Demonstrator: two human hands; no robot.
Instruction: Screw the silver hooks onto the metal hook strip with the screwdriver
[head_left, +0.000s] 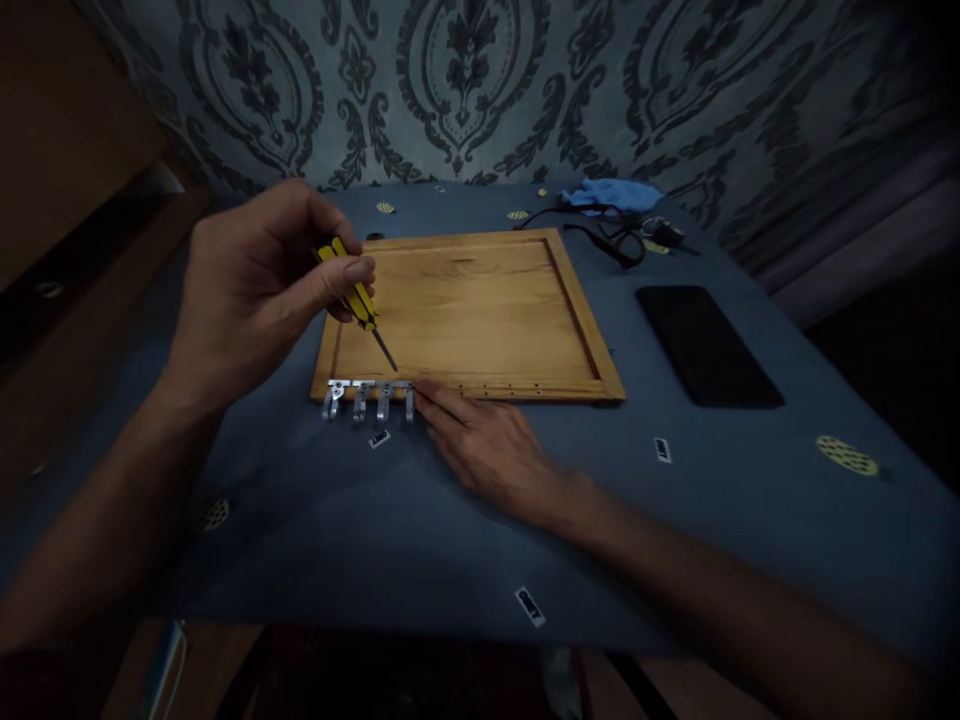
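Observation:
My left hand point(262, 285) pinches a small screwdriver point(358, 295) with a yellow and black handle. Its thin metal tip points down and right, just above the near edge of a wooden framed board point(457, 310). Along that edge, at the left, sits a metal strip with several silver hooks point(384, 400) hanging over the side. My right hand point(491, 450) lies at the near edge with fingers extended, the fingertips touching the right end of the metal strip. Several small dark holes run along the edge to the right of my fingertips.
A black phone-like slab point(709, 345) lies right of the board. Behind it are dark glasses point(619, 245), a blue cloth point(611, 194) and a small dark object point(661, 231). A patterned wall covering point(465, 80) rises behind the blue-grey table point(450, 560); brown furniture point(67, 140) stands at left.

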